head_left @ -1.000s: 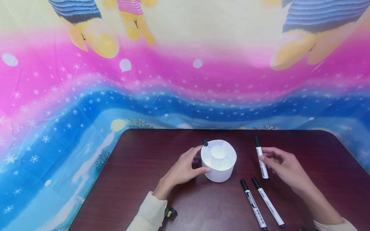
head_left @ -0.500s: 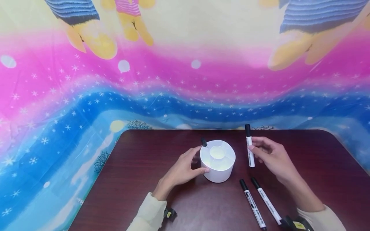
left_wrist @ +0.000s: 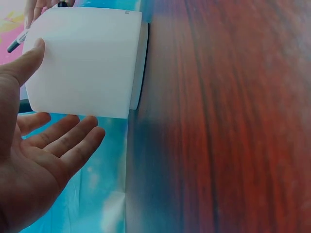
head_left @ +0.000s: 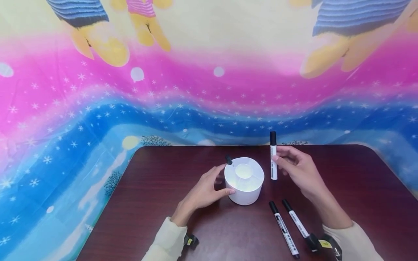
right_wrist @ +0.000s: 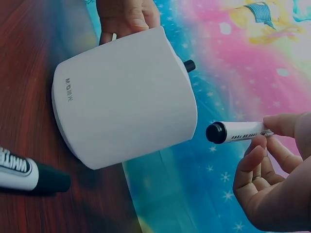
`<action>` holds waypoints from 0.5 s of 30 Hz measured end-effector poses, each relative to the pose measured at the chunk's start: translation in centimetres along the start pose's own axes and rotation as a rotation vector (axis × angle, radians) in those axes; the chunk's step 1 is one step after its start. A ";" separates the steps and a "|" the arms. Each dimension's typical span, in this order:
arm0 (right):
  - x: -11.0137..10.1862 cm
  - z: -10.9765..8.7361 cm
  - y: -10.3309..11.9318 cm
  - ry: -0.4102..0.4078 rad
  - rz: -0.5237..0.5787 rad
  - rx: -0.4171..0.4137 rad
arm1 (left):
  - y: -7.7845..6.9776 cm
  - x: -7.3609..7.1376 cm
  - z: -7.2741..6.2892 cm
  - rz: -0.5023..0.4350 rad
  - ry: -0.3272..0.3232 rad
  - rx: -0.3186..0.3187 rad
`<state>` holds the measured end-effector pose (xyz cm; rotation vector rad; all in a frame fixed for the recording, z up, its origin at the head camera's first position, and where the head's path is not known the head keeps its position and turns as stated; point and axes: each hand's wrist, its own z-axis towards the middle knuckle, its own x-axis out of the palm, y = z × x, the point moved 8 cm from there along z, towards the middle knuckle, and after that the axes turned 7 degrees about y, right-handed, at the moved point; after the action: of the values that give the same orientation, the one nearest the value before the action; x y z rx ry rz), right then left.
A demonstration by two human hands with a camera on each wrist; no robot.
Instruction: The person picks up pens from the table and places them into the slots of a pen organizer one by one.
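A round white pen holder [head_left: 245,196] with compartments and a central cup stands on the table. My left hand [head_left: 200,195] holds its left side, thumb on the front and fingertips along the side wall [left_wrist: 80,73]. One black-capped marker [head_left: 228,160] leans in its back-left compartment. Between thumb and fingers, my right hand [head_left: 302,172] pinches a white whiteboard marker [head_left: 273,164], upright with its black cap on top, just right of the holder. In the right wrist view, the black lower end of this marker [right_wrist: 243,131] points down, apart from the holder's wall.
Two more black-capped markers lie side by side on the dark red table [head_left: 156,188]: a left one [head_left: 285,232] and a right one [head_left: 298,220], whose near end is hidden by the right wrist camera [head_left: 315,242]. A colourful printed cloth [head_left: 196,90] hangs behind the table.
My right hand has moved left and upward with its marker, bringing it beside the holder and turning it from slanted to nearly upright. The left hand keeps its hold on the pen holder.
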<state>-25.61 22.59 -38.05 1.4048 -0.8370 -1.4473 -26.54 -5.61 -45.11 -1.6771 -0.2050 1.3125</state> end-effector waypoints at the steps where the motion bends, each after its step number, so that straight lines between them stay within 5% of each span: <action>1: 0.2 0.2 0.1 0.002 0.005 -0.003 | 0.0 0.0 0.0 -0.002 -0.001 0.001; 15: 1.3 1.3 0.3 0.000 0.089 0.001 | 0.1 0.0 -0.1 -0.007 -0.002 -0.002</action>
<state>-26.69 21.05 -38.07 1.3519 -0.8894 -1.3790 -26.53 -5.71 -45.18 -1.6750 -0.2129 1.3090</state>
